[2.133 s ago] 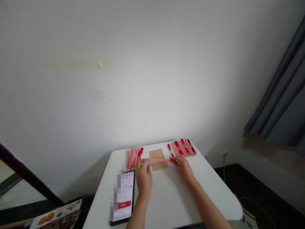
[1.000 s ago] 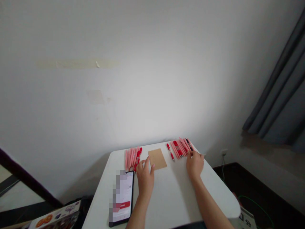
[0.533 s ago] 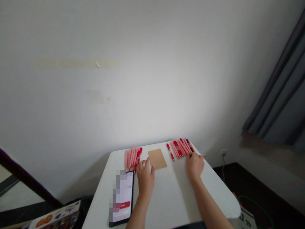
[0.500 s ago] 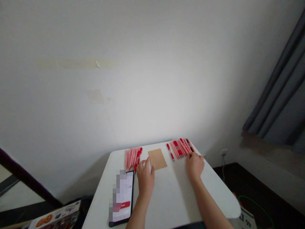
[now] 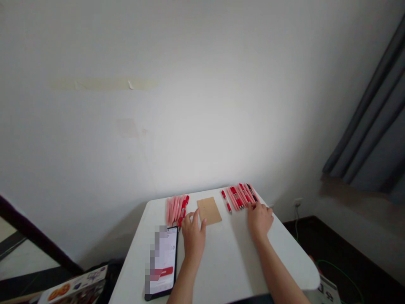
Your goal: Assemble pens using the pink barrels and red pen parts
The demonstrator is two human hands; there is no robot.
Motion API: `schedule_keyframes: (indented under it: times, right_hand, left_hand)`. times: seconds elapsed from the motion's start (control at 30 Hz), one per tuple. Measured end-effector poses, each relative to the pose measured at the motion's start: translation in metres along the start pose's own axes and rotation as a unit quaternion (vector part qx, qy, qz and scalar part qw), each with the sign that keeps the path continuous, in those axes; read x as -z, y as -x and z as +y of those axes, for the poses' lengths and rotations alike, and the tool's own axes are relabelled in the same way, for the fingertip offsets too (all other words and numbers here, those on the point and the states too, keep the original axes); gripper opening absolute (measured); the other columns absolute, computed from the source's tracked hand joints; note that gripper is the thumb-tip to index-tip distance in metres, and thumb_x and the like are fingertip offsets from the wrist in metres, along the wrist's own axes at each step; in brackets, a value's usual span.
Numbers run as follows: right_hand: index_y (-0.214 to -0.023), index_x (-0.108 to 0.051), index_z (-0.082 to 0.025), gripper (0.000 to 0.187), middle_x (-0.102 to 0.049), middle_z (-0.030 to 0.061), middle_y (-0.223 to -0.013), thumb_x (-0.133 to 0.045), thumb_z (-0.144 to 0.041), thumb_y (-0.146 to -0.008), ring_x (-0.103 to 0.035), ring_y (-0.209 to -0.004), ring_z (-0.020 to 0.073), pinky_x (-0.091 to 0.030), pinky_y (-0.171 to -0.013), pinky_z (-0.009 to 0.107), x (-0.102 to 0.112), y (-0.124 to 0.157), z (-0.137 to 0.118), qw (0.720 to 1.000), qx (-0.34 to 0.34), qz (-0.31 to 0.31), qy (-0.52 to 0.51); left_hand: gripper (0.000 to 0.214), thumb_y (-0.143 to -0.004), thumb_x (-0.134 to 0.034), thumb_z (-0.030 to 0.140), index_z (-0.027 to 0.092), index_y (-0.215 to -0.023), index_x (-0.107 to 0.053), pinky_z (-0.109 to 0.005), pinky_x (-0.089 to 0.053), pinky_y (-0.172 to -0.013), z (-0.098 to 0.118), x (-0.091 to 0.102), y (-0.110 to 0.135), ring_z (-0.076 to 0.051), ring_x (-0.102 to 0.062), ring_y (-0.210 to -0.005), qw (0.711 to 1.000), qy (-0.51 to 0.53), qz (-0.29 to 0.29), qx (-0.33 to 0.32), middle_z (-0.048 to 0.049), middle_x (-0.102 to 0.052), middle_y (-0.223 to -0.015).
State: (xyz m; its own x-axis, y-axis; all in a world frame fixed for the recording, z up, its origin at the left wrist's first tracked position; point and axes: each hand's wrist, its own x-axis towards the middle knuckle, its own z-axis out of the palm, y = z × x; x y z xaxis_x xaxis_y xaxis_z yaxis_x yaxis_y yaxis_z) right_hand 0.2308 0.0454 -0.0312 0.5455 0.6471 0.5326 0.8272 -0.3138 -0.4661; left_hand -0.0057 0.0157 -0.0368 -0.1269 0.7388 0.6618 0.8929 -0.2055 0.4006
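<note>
"Lower centre?"
"I see left pens (image 5: 175,210), then the left hand (image 5: 193,234), fingers spread, gripping nothing, by the brown card (image 5: 209,211)."
"Further right?"
"Right pens (image 5: 241,197), the right hand (image 5: 260,220) curled at their near ends; I can't tell if it pinches one."

Shows smooth and matt on the table (image 5: 228,261), glassy on the phone (image 5: 167,253), as matt paper in the brown sheet (image 5: 210,210), as cloth in the curtain (image 5: 370,147); probably plastic on the red pen (image 5: 227,202).
</note>
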Motion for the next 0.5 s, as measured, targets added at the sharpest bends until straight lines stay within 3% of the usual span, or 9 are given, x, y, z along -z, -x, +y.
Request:
schedule_keyframes:
  times: [0.17,0.27,0.4,0.5]
  right_hand:
    - [-0.080,-0.066,-0.015,0.025,-0.066,0.0154,-0.084,-0.046,-0.028,-0.086,-0.051,-0.087,0.0283,-0.036,-0.069,0.036,0.003,0.002,-0.005,0.998,0.040,0.027,-0.048]
    - [-0.080,-0.064,-0.017,0.023,-0.065,0.0116,-0.085,-0.044,-0.024,-0.087,-0.051,-0.090,0.0270,-0.038,-0.073,0.036,0.003,0.007,-0.013,0.987,0.117,0.007,-0.109]
    - [-0.086,-0.064,-0.019,0.018,-0.064,0.0074,-0.087,-0.046,-0.022,-0.089,-0.053,-0.091,0.0225,-0.041,-0.081,0.035,0.004,0.021,-0.028,0.935,0.267,-0.069,-0.221]
    - [-0.096,-0.065,-0.020,0.016,-0.065,0.0065,-0.094,-0.051,-0.019,-0.088,-0.053,-0.094,0.0213,-0.042,-0.085,0.035,0.008,0.033,-0.039,0.892,0.347,-0.152,-0.246]
  left_hand:
    - [0.035,-0.085,-0.049,0.030,0.019,-0.117,-0.059,-0.044,-0.045,-0.090,0.001,0.001,0.000,-0.024,-0.052,-0.100,1.000,-0.014,-0.013,-0.005,-0.0109,-0.058,-0.105]
    - [0.034,-0.085,-0.051,0.029,0.020,-0.116,-0.060,-0.043,-0.045,-0.090,0.002,0.001,0.001,-0.024,-0.052,-0.100,1.000,-0.020,-0.017,-0.012,-0.0102,-0.059,-0.104]
    - [0.034,-0.084,-0.052,0.028,0.020,-0.116,-0.060,-0.041,-0.046,-0.088,0.004,0.003,0.001,-0.023,-0.053,-0.099,0.999,-0.035,-0.033,-0.013,-0.0094,-0.060,-0.103]
    - [0.031,-0.084,-0.051,0.028,0.020,-0.112,-0.062,-0.040,-0.045,-0.088,0.005,0.006,0.002,-0.024,-0.053,-0.101,0.997,-0.042,-0.061,-0.017,-0.0090,-0.061,-0.103]
